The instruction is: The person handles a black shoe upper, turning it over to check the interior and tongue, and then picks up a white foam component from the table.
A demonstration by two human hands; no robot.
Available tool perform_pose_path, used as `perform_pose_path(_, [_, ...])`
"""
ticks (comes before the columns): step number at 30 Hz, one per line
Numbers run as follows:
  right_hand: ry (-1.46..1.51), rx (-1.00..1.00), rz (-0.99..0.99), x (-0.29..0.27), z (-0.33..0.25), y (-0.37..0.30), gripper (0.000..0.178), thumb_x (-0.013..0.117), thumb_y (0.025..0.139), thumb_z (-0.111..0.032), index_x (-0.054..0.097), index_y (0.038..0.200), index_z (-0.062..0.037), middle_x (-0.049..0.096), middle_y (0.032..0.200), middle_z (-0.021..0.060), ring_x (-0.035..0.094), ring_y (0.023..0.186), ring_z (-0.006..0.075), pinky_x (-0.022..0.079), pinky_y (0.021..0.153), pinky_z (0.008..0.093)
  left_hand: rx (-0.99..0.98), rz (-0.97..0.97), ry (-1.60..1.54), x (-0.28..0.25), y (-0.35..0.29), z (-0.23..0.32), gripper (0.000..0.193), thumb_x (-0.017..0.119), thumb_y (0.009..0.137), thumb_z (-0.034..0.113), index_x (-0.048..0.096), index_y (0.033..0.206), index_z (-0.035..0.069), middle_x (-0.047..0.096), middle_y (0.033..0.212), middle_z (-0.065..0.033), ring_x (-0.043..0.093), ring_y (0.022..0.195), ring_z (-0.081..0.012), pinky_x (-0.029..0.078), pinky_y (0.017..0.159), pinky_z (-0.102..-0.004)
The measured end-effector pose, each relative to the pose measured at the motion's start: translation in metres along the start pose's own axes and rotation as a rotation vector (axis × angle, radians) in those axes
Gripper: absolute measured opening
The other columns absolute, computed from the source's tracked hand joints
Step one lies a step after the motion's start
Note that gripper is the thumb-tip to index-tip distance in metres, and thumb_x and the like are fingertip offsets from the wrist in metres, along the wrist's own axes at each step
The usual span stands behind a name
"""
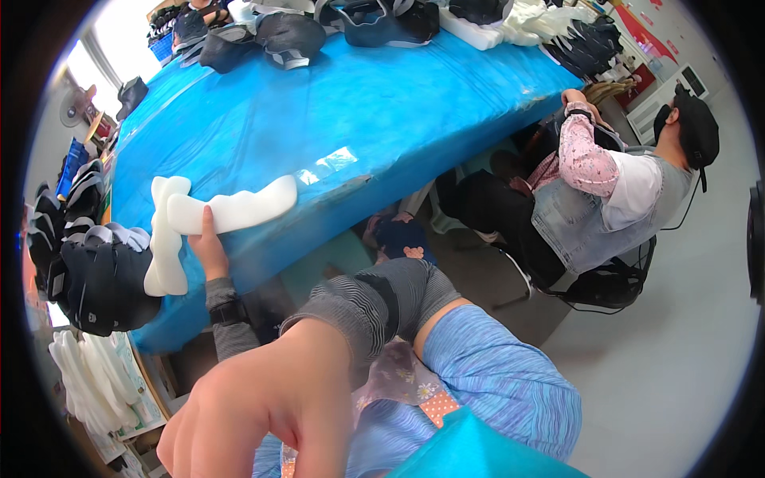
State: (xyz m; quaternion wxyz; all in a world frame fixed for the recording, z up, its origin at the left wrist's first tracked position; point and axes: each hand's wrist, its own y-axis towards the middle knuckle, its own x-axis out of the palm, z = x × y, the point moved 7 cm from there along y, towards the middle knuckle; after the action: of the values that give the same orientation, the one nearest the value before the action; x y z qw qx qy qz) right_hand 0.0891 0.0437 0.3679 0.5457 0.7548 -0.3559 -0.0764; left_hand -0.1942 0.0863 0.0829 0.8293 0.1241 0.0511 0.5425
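My left hand (210, 253), with a dark band at the wrist, is at the near left edge of the blue-covered table (263, 111). Its thumb lies on top of a white wavy-edged foam piece (247, 205), and the other fingers are hidden. That piece overlaps more white foam strips (166, 251), which lie crosswise and hang over the edge. Close to the camera, low in the view, my right hand (259, 402) is raised with its fingers curled downward. Whatever it may hold is out of sight.
Black shoe uppers (291, 38) line the table's far side beside white pieces (530, 24). A stack of black parts (107, 279) stands at the left above hanging white strips (92, 382). On the right sits a person (610, 187) in a cap.
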Motion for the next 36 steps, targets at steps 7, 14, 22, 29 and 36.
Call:
perform_pose_path(7, [-0.251, -0.145, 0.141, -0.008, -0.015, 0.007, 0.015, 0.078, 0.077, -0.018, 0.068, 0.08, -0.0072, 0.065, 0.077, 0.0003, 0.061, 0.071, 0.0132, 0.047, 0.064, 0.0259, -0.012, -0.006, 0.001, -0.006, 0.002, -0.004, 0.036, 0.065, 0.092, 0.026, 0.063, 0.104, -0.008, 0.065, 0.103, -0.0102, 0.06, 0.091, -0.0167, 0.046, 0.084, -0.0312])
perform_pose_path(14, [-0.364, -0.037, -0.007, -0.016, -0.018, 0.006, 0.017, 0.059, 0.095, -0.011, 0.064, 0.104, 0.0026, 0.068, 0.096, 0.0108, 0.063, 0.079, 0.0218, 0.05, 0.066, 0.0326, 0.018, 0.008, 0.019, 0.004, 0.012, -0.002, 0.036, 0.066, 0.091, 0.026, 0.063, 0.105, -0.008, 0.066, 0.103, -0.011, 0.06, 0.093, -0.018, 0.045, 0.085, -0.0316])
perform_pose_path(22, [-1.19, 0.328, 0.501, -0.207, 0.001, -0.036, 0.013, 0.069, 0.08, -0.018, 0.069, 0.078, -0.0052, 0.067, 0.071, 0.0099, 0.065, 0.063, 0.0188, 0.05, 0.059, 0.0307, 0.023, 0.04, 0.024, 0.004, 0.005, 0.02, 0.032, 0.066, 0.091, 0.024, 0.065, 0.099, -0.007, 0.068, 0.096, -0.0098, 0.063, 0.085, -0.0173, 0.049, 0.076, -0.033])
perform_pose_path(29, [-2.13, 0.436, 0.908, -0.51, -0.129, -0.149, 0.067, 0.079, 0.07, -0.034, 0.051, 0.121, -0.0001, 0.056, 0.115, 0.0198, 0.053, 0.11, 0.0337, 0.043, 0.093, 0.0428, 0.108, -0.006, 0.245, 0.01, 0.004, 0.018, 0.029, 0.066, 0.09, 0.023, 0.069, 0.093, -0.005, 0.072, 0.086, -0.0145, 0.07, 0.08, -0.0241, 0.052, 0.07, -0.0366])
perform_pose_path(36, [-2.651, 1.028, 0.848, -0.573, -0.181, -0.11, 0.116, 0.083, 0.062, -0.054, 0.015, 0.151, -0.0251, 0.02, 0.155, 0.0112, 0.022, 0.142, 0.0352, 0.026, 0.106, 0.0651, 0.207, -0.03, 0.603, 0.015, 0.0, 0.019, 0.032, 0.063, 0.091, 0.03, 0.064, 0.091, -0.002, 0.063, 0.075, -0.0214, 0.062, 0.07, -0.0403, 0.049, 0.061, -0.0436])
